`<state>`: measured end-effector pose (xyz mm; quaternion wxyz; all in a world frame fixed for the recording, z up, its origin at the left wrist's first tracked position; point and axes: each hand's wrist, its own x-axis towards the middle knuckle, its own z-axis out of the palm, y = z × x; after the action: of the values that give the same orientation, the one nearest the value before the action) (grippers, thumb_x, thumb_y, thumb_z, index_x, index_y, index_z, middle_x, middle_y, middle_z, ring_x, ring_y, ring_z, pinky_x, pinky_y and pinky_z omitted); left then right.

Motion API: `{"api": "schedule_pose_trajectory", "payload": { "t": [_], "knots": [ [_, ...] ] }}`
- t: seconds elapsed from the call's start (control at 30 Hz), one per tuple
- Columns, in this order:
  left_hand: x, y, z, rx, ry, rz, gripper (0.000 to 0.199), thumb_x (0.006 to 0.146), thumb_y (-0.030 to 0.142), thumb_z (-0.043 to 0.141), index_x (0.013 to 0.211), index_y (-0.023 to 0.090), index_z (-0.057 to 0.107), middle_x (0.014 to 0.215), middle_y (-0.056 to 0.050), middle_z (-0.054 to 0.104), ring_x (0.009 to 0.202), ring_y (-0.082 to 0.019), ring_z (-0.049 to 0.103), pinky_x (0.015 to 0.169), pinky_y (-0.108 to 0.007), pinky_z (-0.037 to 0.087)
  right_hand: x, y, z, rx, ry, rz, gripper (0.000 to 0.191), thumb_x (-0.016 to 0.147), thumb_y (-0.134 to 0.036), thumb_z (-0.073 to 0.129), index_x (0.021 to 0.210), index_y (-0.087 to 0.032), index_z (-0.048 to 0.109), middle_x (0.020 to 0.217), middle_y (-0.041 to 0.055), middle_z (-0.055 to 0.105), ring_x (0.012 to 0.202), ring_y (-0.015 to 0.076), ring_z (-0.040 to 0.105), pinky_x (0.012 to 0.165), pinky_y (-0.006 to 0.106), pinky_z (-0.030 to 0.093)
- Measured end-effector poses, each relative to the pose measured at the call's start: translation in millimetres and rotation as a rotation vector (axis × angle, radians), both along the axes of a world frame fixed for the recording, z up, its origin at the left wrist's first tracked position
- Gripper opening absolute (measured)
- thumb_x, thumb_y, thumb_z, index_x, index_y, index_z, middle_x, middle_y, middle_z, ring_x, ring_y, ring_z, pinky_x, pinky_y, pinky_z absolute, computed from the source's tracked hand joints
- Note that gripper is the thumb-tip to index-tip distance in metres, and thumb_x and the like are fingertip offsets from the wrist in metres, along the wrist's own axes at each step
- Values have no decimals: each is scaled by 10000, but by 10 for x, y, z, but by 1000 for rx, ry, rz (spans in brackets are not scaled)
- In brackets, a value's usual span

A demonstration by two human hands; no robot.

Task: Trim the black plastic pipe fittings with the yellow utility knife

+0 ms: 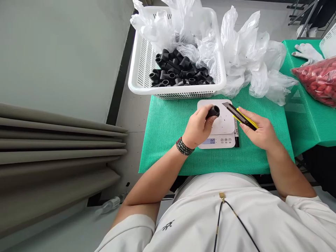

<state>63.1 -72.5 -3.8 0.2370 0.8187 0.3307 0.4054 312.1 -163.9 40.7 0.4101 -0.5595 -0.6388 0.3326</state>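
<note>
My left hand [200,126] grips a black rubber-like pipe fitting [214,111], its round opening facing up and toward the right. Across from it, my right hand [259,128] is closed round a yellow and black utility knife [243,117]. The knife's blade points up and left, toward the fitting but apart from it. Beneath the fitting lies a white digital scale [222,141] with small dark specks on its plate; its display reads 0.0. A black pen or marker [236,134] lies along the scale's right side.
A white basket [133,70] of black fittings [181,70] and clear plastic bags stands behind the scale. More clear bags [252,56] are at its right. A bag of red parts [319,82] and a white glove [308,52] lie on green cloth [301,115] further right.
</note>
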Motion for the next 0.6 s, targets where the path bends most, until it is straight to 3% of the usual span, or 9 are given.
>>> {"api": "schedule_pose_trajectory", "payload": {
  "t": [0.23, 0.37, 0.47, 0.53, 0.6],
  "knots": [
    [17, -32, 18, -74, -89, -40, 277, 1111, 365, 532, 1273, 164, 631, 1135, -116, 787, 998, -215, 752, 882, -349, 626, 18, 17, 61, -55, 19, 16, 487, 943, -282, 778, 1429, -262, 769, 1420, 54, 793, 1316, 340, 772, 1162, 511, 645],
    [26, -72, 49, -274, -205, -113, 374, 1139, 489, 483, 1246, 160, 626, 966, -67, 756, 713, -140, 667, 690, -283, 572, 75, 46, 21, 12, -19, -98, 497, 925, -310, 806, 1419, -267, 776, 1404, 66, 799, 1270, 331, 789, 1109, 491, 679],
    [30, -94, 87, -340, -234, -161, 456, 1142, 578, 443, 1224, 164, 618, 1025, -86, 759, 779, -145, 680, 728, -285, 568, 105, 34, -11, 1, 37, -133, 542, 937, -308, 789, 1476, -296, 733, 1282, 58, 839, 883, 247, 845, 774, 407, 756],
    [32, -98, 106, -321, -234, -199, 480, 1135, 603, 451, 1231, 162, 616, 1097, -113, 762, 906, -172, 707, 810, -304, 577, 94, 10, -21, -31, 68, -74, 543, 941, -315, 788, 1481, -316, 727, 1163, 43, 860, 625, 173, 761, 559, 336, 697],
    [33, -95, 116, -314, -240, -255, 493, 1131, 611, 463, 1254, 157, 612, 1102, -120, 758, 942, -180, 705, 836, -309, 573, 60, -10, -21, -41, 65, -10, 517, 942, -317, 798, 1456, -321, 746, 1131, 43, 863, 631, 171, 763, 563, 323, 695]
  ]
}}
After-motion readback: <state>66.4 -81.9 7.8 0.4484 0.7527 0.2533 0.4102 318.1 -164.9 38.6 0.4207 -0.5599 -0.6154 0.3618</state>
